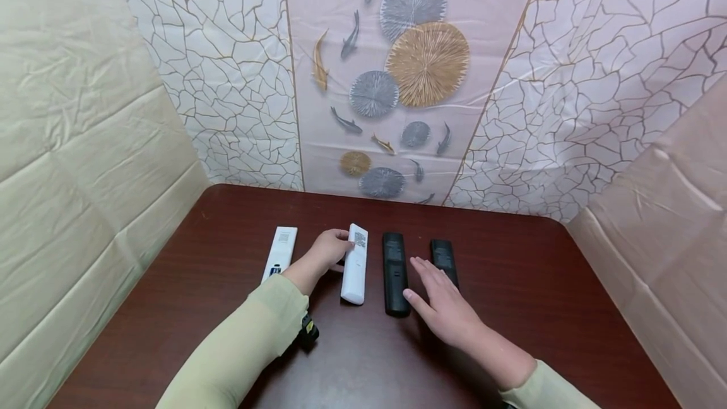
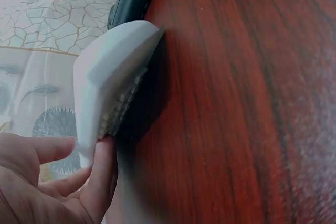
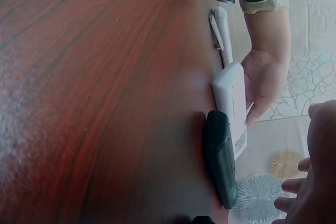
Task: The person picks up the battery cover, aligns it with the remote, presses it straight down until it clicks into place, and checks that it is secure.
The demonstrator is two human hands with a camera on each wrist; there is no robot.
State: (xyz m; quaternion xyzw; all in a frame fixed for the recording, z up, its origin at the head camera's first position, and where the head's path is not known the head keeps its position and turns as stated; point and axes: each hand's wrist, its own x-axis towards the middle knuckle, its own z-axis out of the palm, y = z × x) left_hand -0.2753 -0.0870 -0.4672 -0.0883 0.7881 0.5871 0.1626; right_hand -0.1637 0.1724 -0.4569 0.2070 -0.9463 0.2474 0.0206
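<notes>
A white remote control [image 1: 354,270] lies button side down, tilted, with a shadow under it. My left hand [image 1: 329,249] grips its edge near the far end; in the left wrist view its fingers [image 2: 105,166] reach under the button side. Left of it, a second white remote [image 1: 281,245] is partly covered by my left forearm, a dark blue patch showing on its back. My right hand [image 1: 445,303] is held with fingers extended, holding nothing, between a long black remote [image 1: 396,276] and a shorter black remote [image 1: 445,257], which it partly hides.
The remotes lie in a row on the dark red-brown table [image 1: 500,257]. A patterned cloth backdrop [image 1: 375,137] stands behind the table's far edge, with beige padded panels [image 1: 74,175] at both sides. A black wrist device [image 1: 308,331] hangs under my left sleeve.
</notes>
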